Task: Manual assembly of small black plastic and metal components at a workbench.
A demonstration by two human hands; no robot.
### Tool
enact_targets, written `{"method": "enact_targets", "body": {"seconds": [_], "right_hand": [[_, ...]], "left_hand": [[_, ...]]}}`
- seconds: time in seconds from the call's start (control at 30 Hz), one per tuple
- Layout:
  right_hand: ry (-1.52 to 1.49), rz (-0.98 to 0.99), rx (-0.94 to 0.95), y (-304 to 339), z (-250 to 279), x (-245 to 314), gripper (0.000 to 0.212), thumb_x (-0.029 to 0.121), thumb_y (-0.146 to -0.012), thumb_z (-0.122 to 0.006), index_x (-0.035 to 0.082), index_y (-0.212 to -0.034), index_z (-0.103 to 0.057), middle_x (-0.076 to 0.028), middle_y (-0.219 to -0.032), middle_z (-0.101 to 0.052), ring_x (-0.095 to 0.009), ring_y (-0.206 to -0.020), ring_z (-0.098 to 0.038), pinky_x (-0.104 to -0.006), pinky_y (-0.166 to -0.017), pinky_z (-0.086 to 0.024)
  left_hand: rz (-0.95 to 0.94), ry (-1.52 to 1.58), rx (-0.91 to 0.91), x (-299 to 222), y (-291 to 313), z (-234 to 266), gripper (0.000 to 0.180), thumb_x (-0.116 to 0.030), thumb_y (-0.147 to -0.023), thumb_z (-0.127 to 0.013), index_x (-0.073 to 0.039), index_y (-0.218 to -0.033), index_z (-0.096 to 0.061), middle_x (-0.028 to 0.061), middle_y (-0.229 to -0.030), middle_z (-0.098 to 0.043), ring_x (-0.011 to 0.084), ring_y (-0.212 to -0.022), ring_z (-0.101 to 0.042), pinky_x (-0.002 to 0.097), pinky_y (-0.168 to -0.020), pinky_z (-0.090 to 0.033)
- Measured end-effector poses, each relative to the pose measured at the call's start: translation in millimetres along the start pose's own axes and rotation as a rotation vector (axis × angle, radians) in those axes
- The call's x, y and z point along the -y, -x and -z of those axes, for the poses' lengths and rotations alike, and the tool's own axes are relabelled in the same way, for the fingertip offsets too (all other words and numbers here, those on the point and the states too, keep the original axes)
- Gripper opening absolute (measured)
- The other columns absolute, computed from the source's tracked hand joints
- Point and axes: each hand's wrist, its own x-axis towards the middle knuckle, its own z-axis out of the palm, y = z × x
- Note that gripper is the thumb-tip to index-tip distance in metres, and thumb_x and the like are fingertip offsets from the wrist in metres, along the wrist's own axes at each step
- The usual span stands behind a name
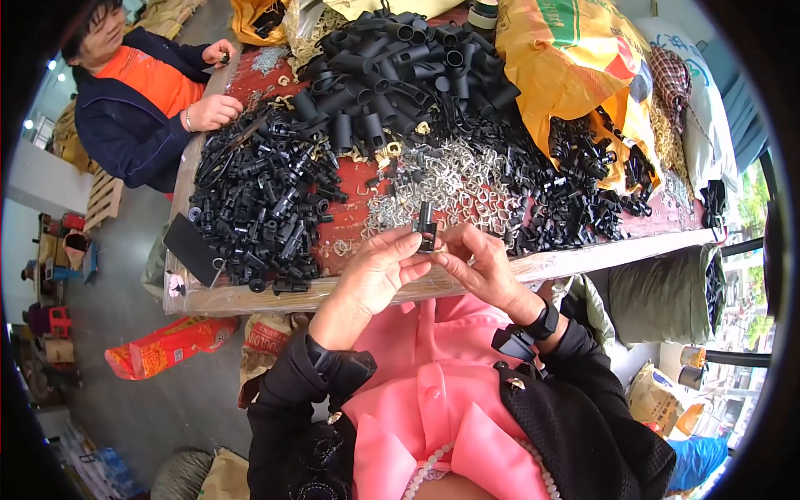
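Between my hands, at the near edge of the table, is a small black plastic fitting with a narrow upright top. My left hand pinches it between thumb and fingers. My right hand is closed at its other side, thumb and forefinger pressed together; whether a small piece sits in them is too small to tell. Just beyond my fingers lies a heap of small silvery metal clips. A pile of black plastic fittings is to the left, and more small black parts lie to the right.
Black tubes are heaped at the back of the red-topped table. A yellow woven sack spills black parts at the right. Across the left corner a co-worker handles a small part. A red bag lies on the floor.
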Motion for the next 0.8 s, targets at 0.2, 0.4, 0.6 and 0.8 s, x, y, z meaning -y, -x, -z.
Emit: {"method": "enact_targets", "body": {"seconds": [0.2,0.4,0.6,0.8], "right_hand": [[-0.002,-0.014,0.007,6,7,-13,0.016,0.014,-0.081,-0.058,0.002,-0.078,-0.047,-0.003,-0.069,-0.051,-0.009,-0.054,-0.046,-0.0225,-0.049,-0.038],[-0.395,-0.207,0.069,1,25,-19,0.014,0.014,-0.082,-0.057,0.003,-0.079,-0.048,-0.001,-0.072,-0.048,-0.009,-0.061,-0.044,-0.0205,-0.056,-0.036],[-0.464,-0.058,0.212,-12,37,-20,0.013,0.016,-0.079,-0.059,0.004,-0.078,-0.054,-0.002,-0.083,-0.051,-0.012,-0.080,-0.045,-0.0258,-0.075,-0.037],[-0.540,-0.026,0.253,-10,33,-10,0.017,0.019,-0.077,-0.062,0.004,-0.076,-0.053,-0.006,-0.096,-0.046,-0.016,-0.093,-0.041,-0.0322,-0.081,-0.033]], "left_hand": [[-0.080,-0.002,-0.090,8,-5,1,0.017,-0.009,-0.082,-0.053,-0.002,-0.098,-0.056,0.0133,-0.095,-0.060,0.0242,-0.084,-0.060,0.0299,-0.073,-0.050],[-0.115,-0.142,-0.149,12,-7,-3,0.018,-0.006,-0.081,-0.054,-0.001,-0.098,-0.056,0.0126,-0.094,-0.060,0.0248,-0.084,-0.060,0.0285,-0.070,-0.051],[-0.026,-0.157,-0.040,17,-1,4,0.019,-0.006,-0.080,-0.056,0.000,-0.098,-0.055,0.0126,-0.093,-0.060,0.0254,-0.083,-0.060,0.0279,-0.068,-0.052],[0.019,-0.099,0.013,23,8,-1,0.022,-0.009,-0.081,-0.056,0.001,-0.100,-0.054,0.0127,-0.092,-0.060,0.0253,-0.081,-0.061,0.0281,-0.067,-0.052]]}}
